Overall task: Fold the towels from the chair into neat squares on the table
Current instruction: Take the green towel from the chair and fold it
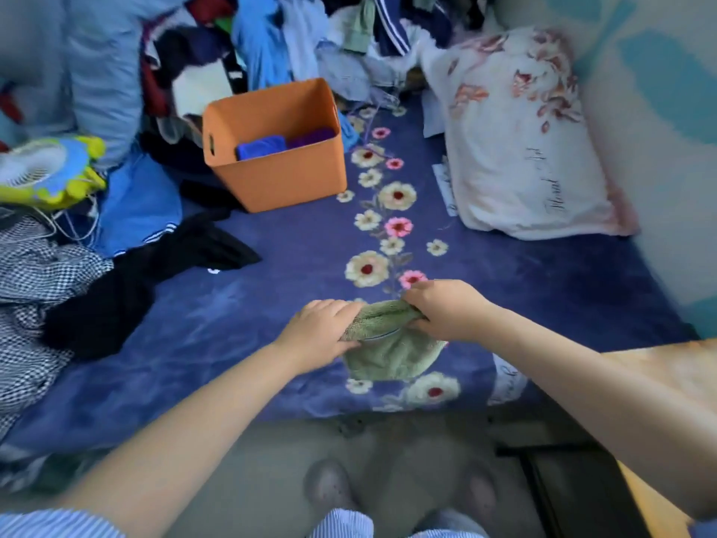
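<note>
Both hands on green towel (392, 351), low centre on blue floral blanket (271, 289). Left hand (322, 328) pinching towel's 9 o'clock edge; right hand (442, 308) gripping bunched 1 o'clock corner. Orange bin (279, 180) at 11 o'clock, well apart, blue and purple cloths inside. Floral pillow (520, 141) at 2 o'clock.

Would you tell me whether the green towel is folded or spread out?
Partly folded: the green towel lies bunched, both hands gripping its doubled top edge.
</note>
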